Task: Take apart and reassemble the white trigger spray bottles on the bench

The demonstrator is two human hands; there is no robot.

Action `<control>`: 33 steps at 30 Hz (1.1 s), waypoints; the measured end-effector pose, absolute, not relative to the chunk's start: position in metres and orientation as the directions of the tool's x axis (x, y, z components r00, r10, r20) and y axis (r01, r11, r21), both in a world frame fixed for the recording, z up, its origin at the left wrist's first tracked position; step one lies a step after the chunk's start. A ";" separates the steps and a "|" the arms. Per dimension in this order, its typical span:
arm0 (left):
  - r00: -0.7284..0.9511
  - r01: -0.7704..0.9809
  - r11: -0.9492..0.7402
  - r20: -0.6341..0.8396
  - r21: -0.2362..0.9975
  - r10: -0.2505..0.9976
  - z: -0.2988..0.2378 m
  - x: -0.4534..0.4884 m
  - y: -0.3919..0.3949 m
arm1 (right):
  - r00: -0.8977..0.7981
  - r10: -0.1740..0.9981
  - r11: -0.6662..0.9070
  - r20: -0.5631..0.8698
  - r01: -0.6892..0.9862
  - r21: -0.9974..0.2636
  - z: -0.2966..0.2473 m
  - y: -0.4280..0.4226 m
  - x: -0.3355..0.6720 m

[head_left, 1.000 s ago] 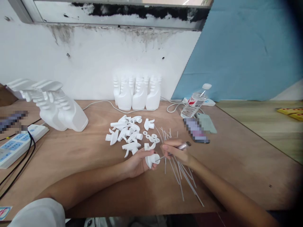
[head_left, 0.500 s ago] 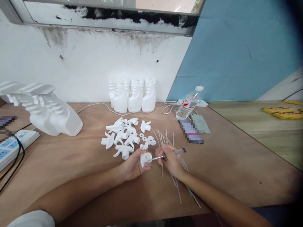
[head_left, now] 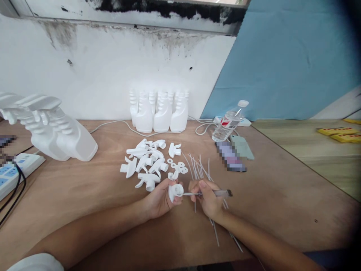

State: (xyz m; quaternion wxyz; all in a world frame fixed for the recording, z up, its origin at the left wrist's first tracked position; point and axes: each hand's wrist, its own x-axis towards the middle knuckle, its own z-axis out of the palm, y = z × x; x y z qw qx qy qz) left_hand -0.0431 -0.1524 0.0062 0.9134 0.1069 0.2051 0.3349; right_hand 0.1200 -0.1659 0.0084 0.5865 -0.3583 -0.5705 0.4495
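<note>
My left hand [head_left: 158, 199] is closed round a white spray trigger head [head_left: 175, 191], its round collar turned to the right. My right hand [head_left: 205, 196] pinches a thin metal tool [head_left: 217, 193] held level, with its tip inside the collar. Just beyond my hands lie a pile of white trigger heads [head_left: 146, 162], a few small white washers [head_left: 179, 166] and a scatter of thin white tubes [head_left: 197, 165] on the wooden table [head_left: 84, 188].
A row of white spray bottles [head_left: 159, 111] stands against the wall. More bottles [head_left: 53, 130] lie at the left beside a power strip [head_left: 14, 169] with a black cable. A water bottle [head_left: 228, 122] and a phone [head_left: 231, 156] lie to the right.
My right hand has tilted the metal tool down to level and kept its tip in the trigger head's collar. Both hands sit slightly lower in the view.
</note>
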 end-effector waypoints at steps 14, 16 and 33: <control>0.684 -0.632 0.736 -0.271 0.244 0.677 0.002 -0.042 -0.151 | -0.216 0.686 0.722 0.695 0.086 -0.686 0.017 -0.166 0.122; 0.685 -0.630 0.739 -0.280 0.237 0.673 0.002 -0.043 -0.151 | -0.335 0.507 0.857 0.794 0.101 -0.505 0.020 -0.163 0.122; 0.700 -0.633 0.725 -0.200 0.272 0.686 0.004 -0.044 -0.151 | -0.516 0.359 0.930 0.778 0.271 -0.250 0.043 -0.152 0.124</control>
